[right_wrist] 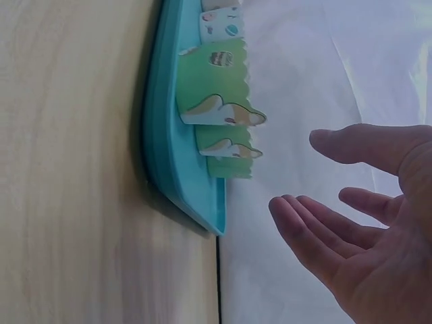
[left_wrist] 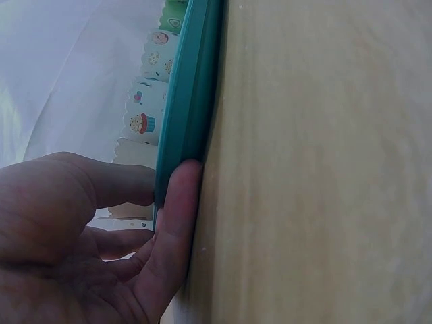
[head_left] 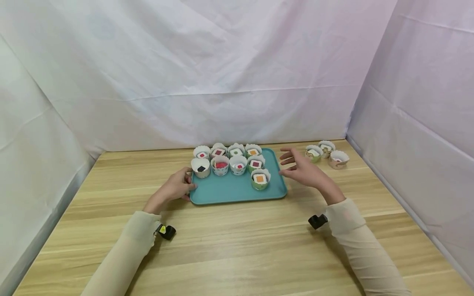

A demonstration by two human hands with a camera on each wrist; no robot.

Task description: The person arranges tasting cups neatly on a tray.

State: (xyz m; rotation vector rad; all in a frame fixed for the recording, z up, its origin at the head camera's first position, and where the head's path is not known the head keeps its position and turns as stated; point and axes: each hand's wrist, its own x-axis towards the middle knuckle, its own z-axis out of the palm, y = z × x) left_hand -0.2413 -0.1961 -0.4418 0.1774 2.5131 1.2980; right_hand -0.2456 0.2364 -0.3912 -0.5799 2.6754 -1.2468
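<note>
A teal rectangular tray (head_left: 226, 191) lies on the table, bearing several paper cupcake cups, each with something small inside, some topped with coloured squares. My left hand (head_left: 174, 187) grips the tray's left edge. In the left wrist view, the thumb is at the tray's rim (left_wrist: 192, 81) and a finger is under it. To the right, my right hand (head_left: 305, 169) hovers just off the tray's right edge, fingers spread and holding nothing. Nearest to it on the tray is a green cup (head_left: 260, 185) with an orange square; its green side (right_wrist: 212, 81) shows in the right wrist view.
Beyond my right hand, a green cup (head_left: 314, 153), a brown cup (head_left: 326, 148) and a pinkish cup (head_left: 338, 159) stand on the wooden table (head_left: 237, 246). White cloth (head_left: 222, 61) hangs behind the table and along both sides.
</note>
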